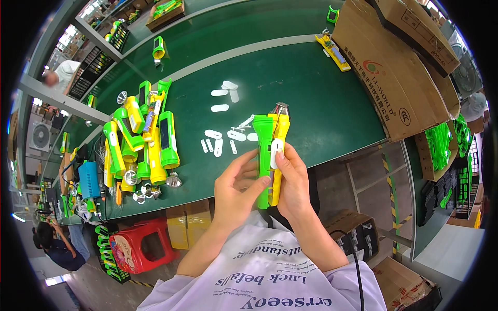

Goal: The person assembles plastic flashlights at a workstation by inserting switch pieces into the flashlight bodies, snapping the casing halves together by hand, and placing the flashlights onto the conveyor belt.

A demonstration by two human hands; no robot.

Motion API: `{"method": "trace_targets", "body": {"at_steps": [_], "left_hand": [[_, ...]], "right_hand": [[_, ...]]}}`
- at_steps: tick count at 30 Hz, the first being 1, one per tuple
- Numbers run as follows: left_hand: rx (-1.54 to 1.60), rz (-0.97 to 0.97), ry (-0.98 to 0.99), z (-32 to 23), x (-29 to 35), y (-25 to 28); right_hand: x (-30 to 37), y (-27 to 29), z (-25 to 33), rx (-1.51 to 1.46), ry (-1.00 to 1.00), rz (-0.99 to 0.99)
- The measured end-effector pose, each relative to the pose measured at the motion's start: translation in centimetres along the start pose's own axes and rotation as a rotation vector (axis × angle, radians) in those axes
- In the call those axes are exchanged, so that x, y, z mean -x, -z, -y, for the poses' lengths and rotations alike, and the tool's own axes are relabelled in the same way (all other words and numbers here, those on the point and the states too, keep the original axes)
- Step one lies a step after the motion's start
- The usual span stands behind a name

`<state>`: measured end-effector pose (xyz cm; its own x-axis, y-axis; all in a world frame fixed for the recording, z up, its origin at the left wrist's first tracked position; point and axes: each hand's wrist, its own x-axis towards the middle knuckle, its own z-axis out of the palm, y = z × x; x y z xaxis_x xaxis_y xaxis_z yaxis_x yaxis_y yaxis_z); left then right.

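Observation:
Above the table's near edge I hold a flashlight body upright in two parts. My left hand (239, 189) is closed on the green shell half (263, 136), thumb across its lower part. My right hand (295, 181) grips the yellow shell half (281, 128) beside it, thumb pressing a white oval cover (276, 153) against its side. A silvery reflector (281, 108) with thin wires sits at the yellow half's top. Just left of my hands, more white oval covers (218, 147) and small white strips (233, 147) lie loose on the green tabletop (197, 122).
A pile of green and yellow flashlights (141, 136) stands on the left, with loose reflectors (174, 180) beside it. A blue box-shaped device (88, 180) is farther left. A large cardboard box (389, 72) borders the right side. A red stool (144, 246) stands below the table.

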<state>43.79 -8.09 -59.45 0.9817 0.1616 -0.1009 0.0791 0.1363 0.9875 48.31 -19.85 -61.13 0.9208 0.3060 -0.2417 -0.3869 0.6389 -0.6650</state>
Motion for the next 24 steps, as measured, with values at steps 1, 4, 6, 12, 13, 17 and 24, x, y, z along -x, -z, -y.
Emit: {"method": "trace_targets", "body": {"at_steps": [1,4,6,12,13,17,24], "left_hand": [[-0.001,0.000,0.001,0.15,-0.12,-0.02],[0.012,-0.003,-0.033,0.53,-0.24,-0.02],[-0.004,-0.010,-0.055,0.55,-0.03,0.18],[-0.093,0.010,-0.007,-0.29,-0.28,-0.05],[-0.095,0.008,-0.008,-0.15,-0.28,0.00],[-0.054,-0.013,-0.013,0.32,0.00,0.08],[-0.114,0.002,-0.080,0.62,-0.03,0.32]], "right_hand": [[0.04,-0.01,0.09,-0.001,-0.001,0.000],[0.21,-0.08,0.25,0.012,0.002,0.009],[0.37,-0.36,0.20,-0.006,-0.003,0.022],[0.38,0.04,-0.01,-0.021,-0.035,0.012],[0.37,-0.02,-0.01,-0.022,-0.036,0.015],[0.37,0.13,0.01,0.001,-0.030,0.050],[0.59,0.42,-0.53,-0.003,0.018,0.080]]}}
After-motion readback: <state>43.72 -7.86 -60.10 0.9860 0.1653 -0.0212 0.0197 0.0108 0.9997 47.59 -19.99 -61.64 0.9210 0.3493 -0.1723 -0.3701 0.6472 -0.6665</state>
